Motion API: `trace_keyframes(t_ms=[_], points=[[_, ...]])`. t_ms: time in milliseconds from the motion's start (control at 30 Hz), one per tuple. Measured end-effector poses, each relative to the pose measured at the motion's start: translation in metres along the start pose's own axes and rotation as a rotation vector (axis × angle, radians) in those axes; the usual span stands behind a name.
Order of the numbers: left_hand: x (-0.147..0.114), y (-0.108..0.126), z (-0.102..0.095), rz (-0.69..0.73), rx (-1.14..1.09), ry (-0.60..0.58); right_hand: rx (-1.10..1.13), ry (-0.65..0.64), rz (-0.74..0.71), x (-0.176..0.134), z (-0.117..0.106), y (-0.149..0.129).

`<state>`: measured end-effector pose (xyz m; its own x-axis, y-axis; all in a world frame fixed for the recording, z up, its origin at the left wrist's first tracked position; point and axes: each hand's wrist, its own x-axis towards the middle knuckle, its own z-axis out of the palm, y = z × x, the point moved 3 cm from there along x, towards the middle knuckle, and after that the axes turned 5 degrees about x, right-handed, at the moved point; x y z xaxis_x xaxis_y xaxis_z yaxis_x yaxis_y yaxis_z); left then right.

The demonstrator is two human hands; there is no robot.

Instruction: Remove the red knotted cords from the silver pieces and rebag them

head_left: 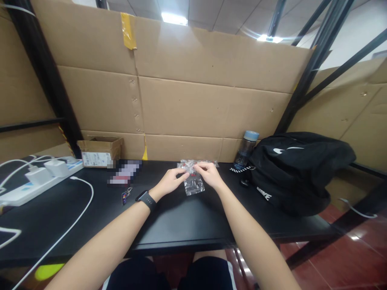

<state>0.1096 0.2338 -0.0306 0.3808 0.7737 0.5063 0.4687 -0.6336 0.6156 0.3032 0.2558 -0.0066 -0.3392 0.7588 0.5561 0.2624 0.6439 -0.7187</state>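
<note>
A small clear plastic bag [194, 187] lies crinkled on the black table in front of me, with bits of red showing in or on it. My left hand [169, 181], with a dark watch [146, 200] on its wrist, has thumb and forefinger closed at the bag's left side. From the right, my right hand [209, 175] pinches the upper part of the bag. More crinkled clear plastic [213, 163] spreads behind the fingers. The fingertips partly cover the bag, and its contents are too small to make out.
At left are a white power strip [18, 196] with plugs and cables, a small cardboard box [101, 153], a blurred flat item [125, 173] and a keychain [125, 196]. A bottle [244, 151] and black backpack [299, 173] stand right. A cardboard wall [211, 108] closes the back.
</note>
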Motion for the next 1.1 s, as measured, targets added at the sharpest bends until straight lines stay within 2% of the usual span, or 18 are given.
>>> trace_keyframes(t_ms=[167,300,367,567,633,700,800,900,1000,1100], points=[[0.004,0.004,-0.002,0.003,-0.131,0.101,0.042,0.121,-0.011,-0.002,0.004,-0.008],[0.008,-0.001,-0.005,-0.051,-0.33,0.225,0.061,0.185,-0.042,-0.003,0.008,-0.008],[0.01,-0.003,-0.006,-0.073,-0.398,0.235,0.122,0.214,-0.034,-0.002,0.011,-0.005],[0.012,-0.015,-0.012,-0.108,-0.3,0.258,0.332,0.263,0.043,0.001,0.015,0.005],[0.012,-0.024,-0.014,-0.119,-0.247,0.259,0.31,0.274,0.052,0.002,0.013,0.01],[0.011,-0.037,-0.02,-0.16,-0.192,0.312,0.188,0.267,0.056,0.002,0.01,0.017],[0.009,-0.061,-0.038,-0.273,0.002,0.414,-0.166,0.106,-0.003,0.001,0.011,0.03],[0.004,-0.086,-0.058,-0.428,0.324,0.428,-0.47,-0.118,0.002,-0.001,0.018,0.046],[-0.001,-0.103,-0.071,-0.503,0.42,0.439,-0.599,-0.243,0.088,-0.002,0.025,0.057],[-0.006,-0.107,-0.072,-0.566,0.458,0.424,-0.624,-0.314,0.103,-0.001,0.027,0.058]])
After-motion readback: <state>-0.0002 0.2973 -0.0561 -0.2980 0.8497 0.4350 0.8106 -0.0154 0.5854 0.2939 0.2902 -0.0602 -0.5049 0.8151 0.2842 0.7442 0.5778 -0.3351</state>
